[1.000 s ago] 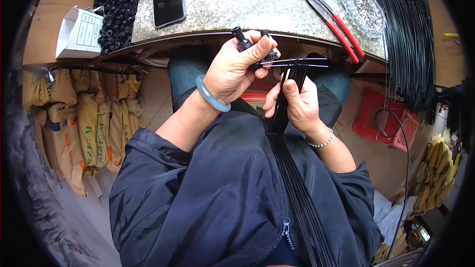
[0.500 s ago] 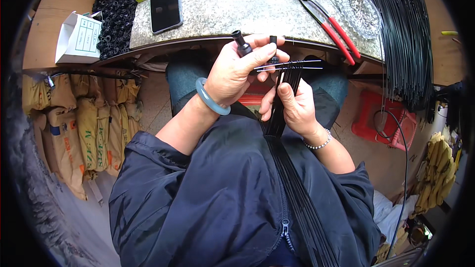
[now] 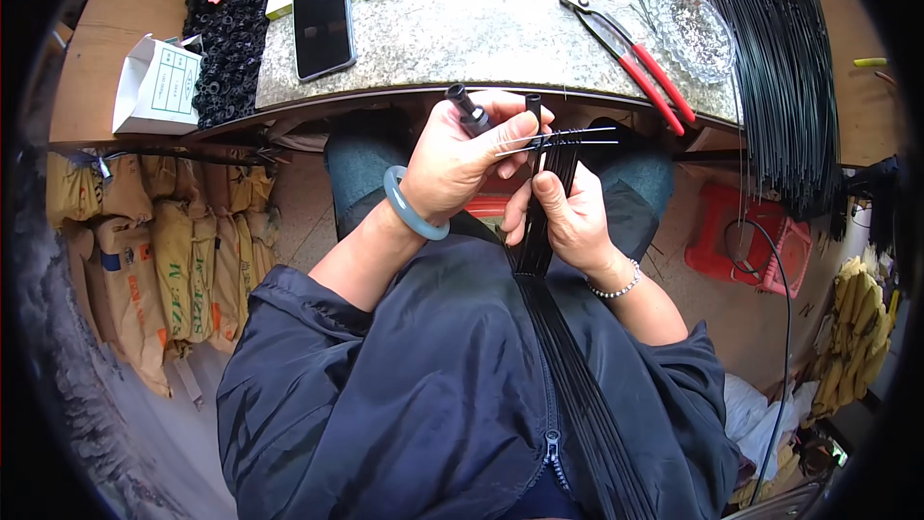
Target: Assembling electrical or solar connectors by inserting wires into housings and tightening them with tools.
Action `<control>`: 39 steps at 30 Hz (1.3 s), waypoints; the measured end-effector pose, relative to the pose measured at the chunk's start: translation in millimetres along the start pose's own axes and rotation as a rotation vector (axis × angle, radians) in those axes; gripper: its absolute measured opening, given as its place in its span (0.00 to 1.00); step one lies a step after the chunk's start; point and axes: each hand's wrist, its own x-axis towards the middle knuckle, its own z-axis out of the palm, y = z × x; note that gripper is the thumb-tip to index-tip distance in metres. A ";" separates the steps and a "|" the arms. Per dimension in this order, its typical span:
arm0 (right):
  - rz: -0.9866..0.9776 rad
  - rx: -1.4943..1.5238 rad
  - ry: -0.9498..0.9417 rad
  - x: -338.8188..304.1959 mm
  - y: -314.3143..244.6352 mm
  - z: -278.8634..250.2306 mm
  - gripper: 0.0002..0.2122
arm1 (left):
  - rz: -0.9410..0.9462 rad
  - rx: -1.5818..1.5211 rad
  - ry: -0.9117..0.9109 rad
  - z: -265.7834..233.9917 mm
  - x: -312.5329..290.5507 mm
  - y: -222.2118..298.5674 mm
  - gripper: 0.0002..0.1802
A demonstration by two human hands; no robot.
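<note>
My left hand (image 3: 438,164), with a blue-grey bangle at the wrist, is closed round a black tubular fitting (image 3: 465,106). A second black piece (image 3: 533,108) stands up by its thumb and fingertips. Two thin pale rods (image 3: 599,143) run rightward from that thumb, across the top of a flat bundle of black strands (image 3: 587,390). My right hand (image 3: 577,221) grips the bundle just under the rods, thumb on the front. From there the strands run down over my dark jacket. The fingertips behind the bundle are partly hidden.
On the speckled worktop (image 3: 462,34) lie a phone (image 3: 323,19), red-handled pliers (image 3: 635,63) and a glass dish (image 3: 695,36). Black fittings (image 3: 226,77) and a white box (image 3: 159,87) are at left. Black strands (image 3: 775,77) hang over the right edge. A red stool (image 3: 741,236) stands below.
The rods' right ends have dropped slightly and the black piece by the left thumb stands a little lower. Both hands keep their holds; the view has shifted a little.
</note>
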 end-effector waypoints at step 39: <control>0.007 -0.041 -0.053 -2.2 -0.4 -1.8 0.24 | -0.062 -0.269 0.054 9.5 -8.6 -9.9 0.14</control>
